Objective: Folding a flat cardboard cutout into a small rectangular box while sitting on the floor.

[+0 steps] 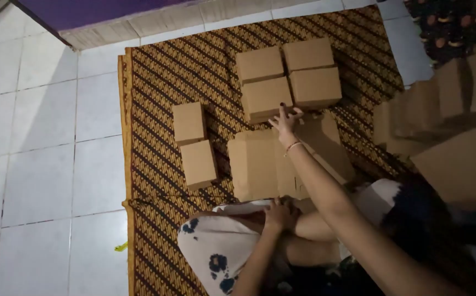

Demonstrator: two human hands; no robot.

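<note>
My right hand (pixel 285 119) reaches forward with fingers spread, its fingertips touching the near edge of a closed brown cardboard box (pixel 265 97). That box is one of a tight group with three others (pixel 307 53) on a patterned brown mat (pixel 155 71). A flat unfolded cardboard sheet (pixel 257 164) lies between the group and my lap. My left hand (pixel 279 215) is curled at the near edge of that sheet, above my knee. Whether it truly grips the sheet is hard to see in the dim light.
Two more closed boxes (pixel 188 121) (pixel 198 163) lie in a line on the mat to the left. A stepped pile of flat cardboard (pixel 446 115) sits at the right. White floor tiles (pixel 35 137) lie left of the mat, and a purple wall base (pixel 84 11) is at the top.
</note>
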